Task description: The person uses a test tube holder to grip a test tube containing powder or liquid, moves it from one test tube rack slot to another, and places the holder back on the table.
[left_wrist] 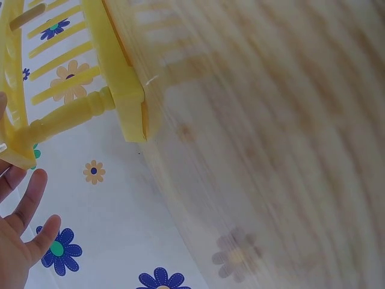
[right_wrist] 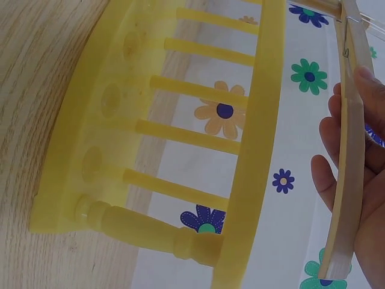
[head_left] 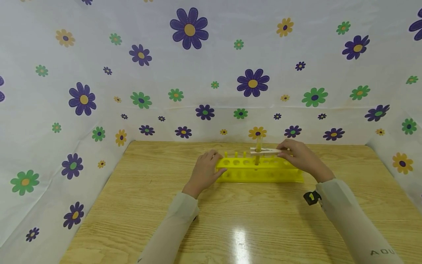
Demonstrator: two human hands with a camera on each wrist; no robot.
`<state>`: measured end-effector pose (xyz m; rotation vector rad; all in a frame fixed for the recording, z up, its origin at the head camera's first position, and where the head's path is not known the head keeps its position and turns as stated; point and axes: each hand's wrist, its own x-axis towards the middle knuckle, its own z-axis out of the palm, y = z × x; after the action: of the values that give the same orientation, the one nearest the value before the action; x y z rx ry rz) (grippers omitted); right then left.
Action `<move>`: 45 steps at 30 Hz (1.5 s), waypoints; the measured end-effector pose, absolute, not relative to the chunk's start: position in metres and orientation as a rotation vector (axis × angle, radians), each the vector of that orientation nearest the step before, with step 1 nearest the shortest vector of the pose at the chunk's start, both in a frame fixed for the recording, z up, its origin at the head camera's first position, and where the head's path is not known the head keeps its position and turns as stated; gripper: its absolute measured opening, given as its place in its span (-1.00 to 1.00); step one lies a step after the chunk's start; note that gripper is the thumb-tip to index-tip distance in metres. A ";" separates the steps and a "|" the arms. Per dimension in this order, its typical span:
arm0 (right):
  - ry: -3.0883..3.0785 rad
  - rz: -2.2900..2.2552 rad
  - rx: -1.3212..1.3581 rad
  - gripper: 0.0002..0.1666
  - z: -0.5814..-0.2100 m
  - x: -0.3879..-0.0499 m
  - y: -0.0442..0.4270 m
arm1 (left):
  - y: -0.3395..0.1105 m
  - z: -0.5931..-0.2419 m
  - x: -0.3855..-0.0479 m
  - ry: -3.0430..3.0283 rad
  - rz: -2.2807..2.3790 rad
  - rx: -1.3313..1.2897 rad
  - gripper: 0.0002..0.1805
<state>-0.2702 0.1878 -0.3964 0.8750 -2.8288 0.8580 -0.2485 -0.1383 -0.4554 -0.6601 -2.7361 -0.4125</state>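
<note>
A yellow test tube rack (head_left: 260, 176) stands on the wooden table. My left hand (head_left: 205, 172) grips its left end, the thumb in front and fingers over the top; the left wrist view shows some fingers (left_wrist: 33, 198) spread beside the end. My right hand (head_left: 300, 157) holds a wooden test tube clamp (right_wrist: 349, 180) by its handle, above the rack's right half. The clamp's jaws are around a test tube (head_left: 259, 142) with brownish-yellow contents. The tube stands nearly upright, its lower end (left_wrist: 27, 17) through a hole in the rack's top plate, above the base.
The wooden table top (head_left: 250, 220) stretches in front of the rack and to both sides. A white flowered cloth (head_left: 211, 66) hangs behind and at the sides. A small black device (head_left: 311, 198) sits at my right wrist.
</note>
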 end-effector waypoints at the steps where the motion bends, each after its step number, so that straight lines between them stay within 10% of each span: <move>1: -2.827 0.856 0.878 -0.77 -0.397 -0.270 0.188 | -0.138 -0.456 -0.249 -2.735 -0.410 -0.660 -0.55; 45: -2.865 0.845 0.829 -0.78 -0.419 -0.270 0.186 | -0.139 -0.461 -0.250 -2.721 -0.412 -0.648 -0.56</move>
<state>-0.2698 0.1857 -0.4191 0.8292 -2.8646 0.8451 -0.2505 -0.1391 -0.4614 -0.6478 -2.7209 -0.4116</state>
